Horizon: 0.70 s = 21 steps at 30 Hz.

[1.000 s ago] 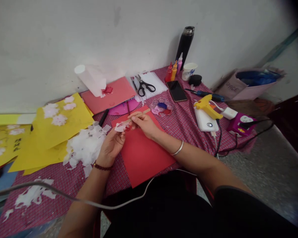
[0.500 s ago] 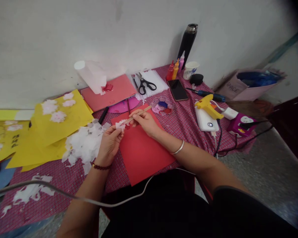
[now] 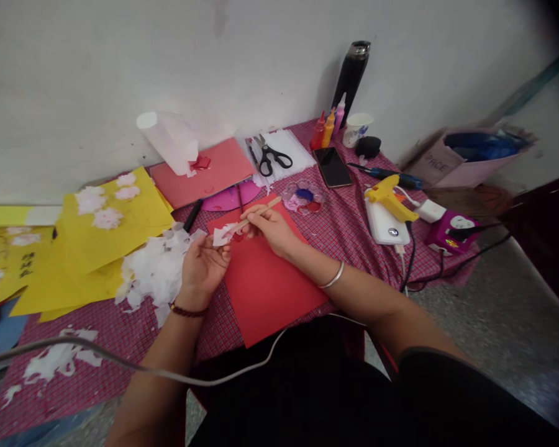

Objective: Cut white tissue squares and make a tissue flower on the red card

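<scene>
Pale paper piece held between two hands, with a wooden stick against it

At the far left of the worktop [image 3: 74, 391], yellow sheets [image 3: 97, 242] carry pale pink paper flowers [image 3: 107, 218]; white cuttings [image 3: 58, 360] lie nearer the front edge. Next comes a loose heap of white paper scraps [image 3: 156, 267], with a black marker [image 3: 192, 216] just behind it.

The left hand [image 3: 205, 266] is beside the heap, palm up, its fingers loosely curled and grasping the pale paper piece [image 3: 222, 235]. That piece is raised near the left edge of a red sheet [image 3: 274, 285]. Behind it, a white roll [image 3: 172, 143] leans over a reddish folder [image 3: 205, 177].

The right hand [image 3: 271, 230] is above the red sheet, fingers closed around a flat wooden stick [image 3: 273, 203], whose lower end reaches the pale piece. Farther back, black-handled scissors [image 3: 274, 161] rest on a white stack [image 3: 293, 152].

Rightward are a clear palette [image 3: 302, 197] holding paint, a phone [image 3: 334, 167], three paint bottles [image 3: 328, 129], a black flask [image 3: 351, 74] and a paper cup [image 3: 358, 128]. A yellow glue gun [image 3: 388, 198] lies on a white power bank [image 3: 386, 226], left of a purple socket block [image 3: 451, 234].
</scene>
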Tool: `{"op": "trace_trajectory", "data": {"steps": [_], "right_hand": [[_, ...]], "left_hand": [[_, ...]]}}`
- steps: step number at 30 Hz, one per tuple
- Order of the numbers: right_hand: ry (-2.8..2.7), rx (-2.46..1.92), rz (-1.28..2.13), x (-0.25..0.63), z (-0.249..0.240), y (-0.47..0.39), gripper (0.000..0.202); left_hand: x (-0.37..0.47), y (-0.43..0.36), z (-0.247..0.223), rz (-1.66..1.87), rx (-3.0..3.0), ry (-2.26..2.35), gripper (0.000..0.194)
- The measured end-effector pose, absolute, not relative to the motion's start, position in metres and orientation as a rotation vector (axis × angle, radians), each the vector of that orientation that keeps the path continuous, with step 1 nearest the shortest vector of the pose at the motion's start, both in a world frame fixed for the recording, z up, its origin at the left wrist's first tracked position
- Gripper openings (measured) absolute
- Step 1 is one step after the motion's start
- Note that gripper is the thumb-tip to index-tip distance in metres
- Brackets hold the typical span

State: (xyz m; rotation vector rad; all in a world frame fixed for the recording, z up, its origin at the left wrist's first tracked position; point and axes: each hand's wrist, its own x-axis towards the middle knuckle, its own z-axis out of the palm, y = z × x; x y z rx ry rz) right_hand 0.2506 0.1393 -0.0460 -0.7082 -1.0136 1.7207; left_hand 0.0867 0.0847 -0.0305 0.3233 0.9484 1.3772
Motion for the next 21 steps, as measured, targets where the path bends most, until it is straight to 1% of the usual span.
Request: {"op": "trace_trajectory", "data": {"steps": [5,8,12,15,21], "right_hand": [[-0.896,-0.632,1.866,0.25,-0.045,0.136,0.015],[-0.85,-0.615,1.921,0.249,-0.045,0.134,0.013],[-0.868,-0.602,1.91,0.247,-0.046,0.133,0.012],[-0.888,-0.605,1.887,0.247,-0.047,0.133,0.014],[-0.911,-0.608,1.889,0.244,-0.049,0.13,0.018]], "left_hand": [[0.089,0.081,-0.027,1.343,0.282,0.863,0.009],[0.092,0.079,-0.027,1.362,0.315,0.838,0.009],[0.094,0.078,-0.03,1.385,0.335,0.853,0.01],[0.093,0.08,-0.034,1.44,0.4,0.876,0.006],[0.089,0.083,-0.041,1.593,0.602,1.081,0.008]]}}
